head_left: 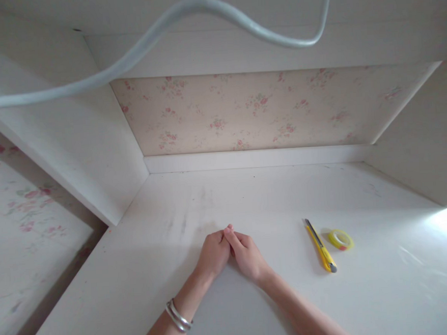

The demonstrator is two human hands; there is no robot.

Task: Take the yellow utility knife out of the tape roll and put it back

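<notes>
My left hand (213,252) and my right hand (248,255) are clasped together on the white tabletop (226,203). Both are closed, with the right thumb lying across near the left thumb, and I see nothing held between them. A silver bangle (178,316) circles my left wrist. To the right of my hands lies a yellow utility knife (321,250), slanted, its blade end pointing away from me. Just beyond it on the right, a small roll of yellow tape (331,236) lies flat.
A white side panel (104,160) rises at the left, another panel (428,138) at the right. Floral wallpaper (257,109) covers the back above a low white ledge (261,158). A pale cable (204,4) crosses the top of the view, close to the camera.
</notes>
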